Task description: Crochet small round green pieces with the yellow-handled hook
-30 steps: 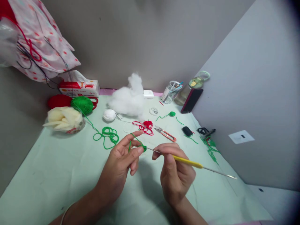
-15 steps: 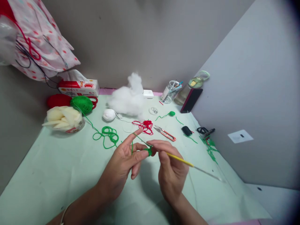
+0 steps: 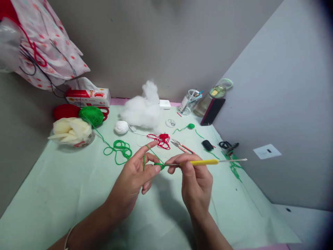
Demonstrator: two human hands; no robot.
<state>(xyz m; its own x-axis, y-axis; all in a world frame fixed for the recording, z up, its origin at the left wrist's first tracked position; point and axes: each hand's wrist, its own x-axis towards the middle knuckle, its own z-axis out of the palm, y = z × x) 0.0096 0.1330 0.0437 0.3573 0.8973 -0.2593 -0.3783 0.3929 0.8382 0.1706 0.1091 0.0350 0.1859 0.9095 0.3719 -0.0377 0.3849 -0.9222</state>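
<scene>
My left hand (image 3: 135, 177) pinches a small green crocheted piece (image 3: 161, 166) between thumb and finger, with green yarn (image 3: 154, 152) running over its raised index finger. In my right hand (image 3: 196, 180) is a crochet hook with a yellow handle (image 3: 203, 162), held almost level. The hook's left tip meets the green piece; its other metal end points right. Behind the hands lie a tangle of red yarn (image 3: 163, 140) and orange-handled snips (image 3: 183, 146), partly hidden by my right hand. Loose loops of green yarn (image 3: 121, 149) lie left of them.
White stuffing (image 3: 142, 109) and a white yarn ball (image 3: 121, 127) sit at the back. At left are a tub of pale pieces (image 3: 71, 131), a green ball (image 3: 91, 116) and a tissue box (image 3: 88, 98). A pen jar (image 3: 189, 102), bottle (image 3: 205, 104) and phone (image 3: 212, 111) stand back right.
The hook has swung from a downward slant to nearly level. My right hand has shifted slightly right, and the green piece with my left fingertips has moved a little left.
</scene>
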